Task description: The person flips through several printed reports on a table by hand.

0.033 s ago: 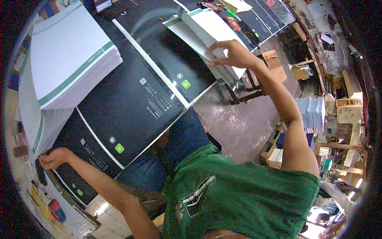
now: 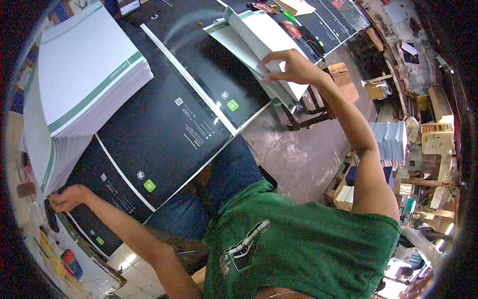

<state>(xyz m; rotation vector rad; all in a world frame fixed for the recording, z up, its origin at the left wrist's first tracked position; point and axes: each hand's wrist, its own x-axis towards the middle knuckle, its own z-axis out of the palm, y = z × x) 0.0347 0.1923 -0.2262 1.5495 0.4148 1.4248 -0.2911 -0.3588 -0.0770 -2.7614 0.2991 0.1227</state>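
At the far left stands a tall stack of white paper sheets [image 2: 87,65] with green bands, its lower part fanned toward me. My left hand [image 2: 68,198] is closed, its fingertips at the stack's near lower corner. Whether they pinch a sheet there is hidden. My right hand [image 2: 295,68] reaches out with thumb and forefinger apart, forming a C against a bent printed sheet [image 2: 247,42]. This sheet stands raised over a smaller pile of white sheets [image 2: 266,29] with green edges. White paper shows through the gap between the fingers.
Black printed boards [image 2: 169,119] with white strips cover the table. A green marker [image 2: 289,14] and a red packet [image 2: 292,30] lie beyond the pile. On the right are a cardboard piece [image 2: 343,82], bundled papers [image 2: 388,142] and a calculator [image 2: 436,128].
The raised sheet at my right hand has shifted slightly, showing more of its printed face. Both hands are in the same places.
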